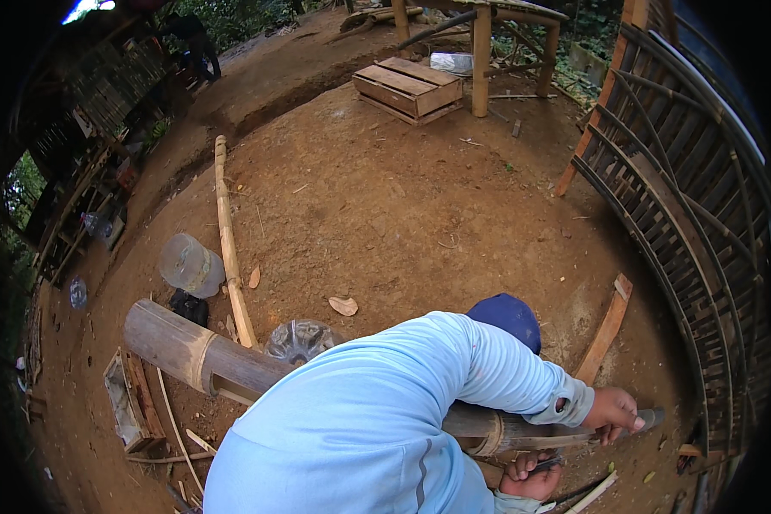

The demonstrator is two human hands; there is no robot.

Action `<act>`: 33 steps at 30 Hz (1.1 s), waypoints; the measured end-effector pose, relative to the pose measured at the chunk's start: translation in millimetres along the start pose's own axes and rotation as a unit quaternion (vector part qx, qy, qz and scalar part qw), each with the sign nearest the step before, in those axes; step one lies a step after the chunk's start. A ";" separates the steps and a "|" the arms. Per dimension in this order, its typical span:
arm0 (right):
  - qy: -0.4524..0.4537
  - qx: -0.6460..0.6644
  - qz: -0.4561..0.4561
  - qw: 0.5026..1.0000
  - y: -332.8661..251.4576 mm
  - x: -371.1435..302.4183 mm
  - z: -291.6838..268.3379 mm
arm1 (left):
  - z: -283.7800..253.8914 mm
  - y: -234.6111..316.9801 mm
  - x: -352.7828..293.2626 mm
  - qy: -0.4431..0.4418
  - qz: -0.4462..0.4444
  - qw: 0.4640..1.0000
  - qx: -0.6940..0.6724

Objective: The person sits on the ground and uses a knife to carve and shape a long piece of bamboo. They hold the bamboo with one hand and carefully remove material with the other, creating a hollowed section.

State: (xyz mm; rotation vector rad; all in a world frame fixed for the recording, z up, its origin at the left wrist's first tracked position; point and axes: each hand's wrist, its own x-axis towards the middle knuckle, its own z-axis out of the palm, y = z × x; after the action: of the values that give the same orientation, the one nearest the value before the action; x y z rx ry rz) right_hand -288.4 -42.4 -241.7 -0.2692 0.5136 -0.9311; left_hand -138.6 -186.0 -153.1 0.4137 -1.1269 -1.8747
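Neither my left hand nor my right hand shows. Directly before me another person in a light blue long-sleeved shirt and a dark blue cap bends over a thick bamboo pole. The pole lies across the ground, its middle hidden by that person's body, and an opening is cut in its side. One of the person's hands rests at the pole's right end. The other hand, lower down, is closed around a dark tool beside the pole; its kind I cannot make out.
A clear plastic container, a thin pole and a clear bottle lie at left. A wooden box is nearer. A slatted crate sits by a table post. A bamboo panel leans at right; a plank lies nearby.
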 end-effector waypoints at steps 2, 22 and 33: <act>0.001 -0.001 -0.005 1.000 -0.7 0.2 -0.7 | 1.1 -0.1 0.1 0.003 -0.002 1.000 0.002; 0.121 -0.083 -0.099 0.984 -9.3 5.5 -10.3 | 9.2 2.2 -11.0 0.011 0.045 0.931 0.363; 0.259 -0.108 -0.137 0.950 -5.2 6.1 28.7 | 13.1 8.8 -17.9 0.051 0.047 0.929 0.364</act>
State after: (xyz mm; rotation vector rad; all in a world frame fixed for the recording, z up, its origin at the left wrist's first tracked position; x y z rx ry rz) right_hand -273.8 -50.4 -217.1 -0.2988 1.0877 -1.2243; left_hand -132.7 -166.0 -141.5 0.8397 -1.7186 -1.2784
